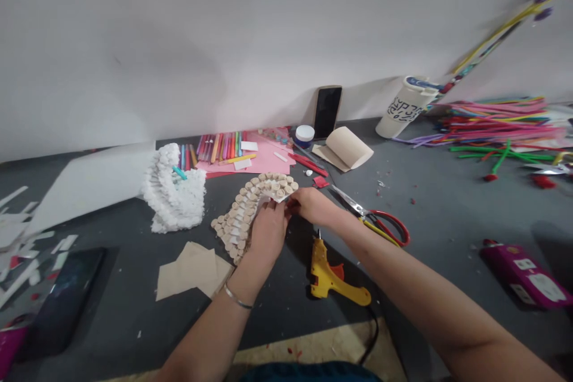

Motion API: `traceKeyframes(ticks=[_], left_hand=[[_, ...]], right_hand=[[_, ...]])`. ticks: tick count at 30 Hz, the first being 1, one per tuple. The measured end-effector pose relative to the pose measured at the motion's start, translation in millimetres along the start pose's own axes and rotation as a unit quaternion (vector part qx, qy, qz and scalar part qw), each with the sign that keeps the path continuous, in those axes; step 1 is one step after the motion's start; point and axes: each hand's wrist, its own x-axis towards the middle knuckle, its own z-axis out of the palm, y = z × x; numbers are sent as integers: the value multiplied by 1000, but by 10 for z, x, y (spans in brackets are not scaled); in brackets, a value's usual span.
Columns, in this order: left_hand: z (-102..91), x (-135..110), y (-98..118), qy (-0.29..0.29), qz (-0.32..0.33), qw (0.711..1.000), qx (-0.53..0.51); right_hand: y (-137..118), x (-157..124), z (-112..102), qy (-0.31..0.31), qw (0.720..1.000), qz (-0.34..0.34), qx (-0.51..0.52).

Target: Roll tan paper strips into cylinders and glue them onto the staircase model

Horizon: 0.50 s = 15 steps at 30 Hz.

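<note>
Across the dark worktop [430, 209], a curved piece studded with beige coils [244, 215] lies just left of and beyond the fingers, its long axis arcing from lower left to upper right. The left hand [271, 227] is nearer its body, resting along the inner edge; the right hand [311, 206] meets it only at the upper-right end. The right fingers are bunched narrow there, the left ones bent over the edge; what either grips between the tips I cannot tell. A yellow glue gun [322, 271] lies near the right forearm. Dark lettering on the white cup [405, 108] and pale labels on the magenta pack [523, 277] are too blurred to read.
</note>
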Motion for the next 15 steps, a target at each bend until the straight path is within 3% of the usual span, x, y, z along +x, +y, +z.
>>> traceKeyframes(ticks=[8, 15], left_hand=[[5, 17, -18, 1, 24, 1000, 10], [-15, -8, -22, 10, 33, 999, 27]], right_hand=[[63, -28, 15, 51, 995, 48, 66], [253, -550, -158, 149, 976, 93, 132]])
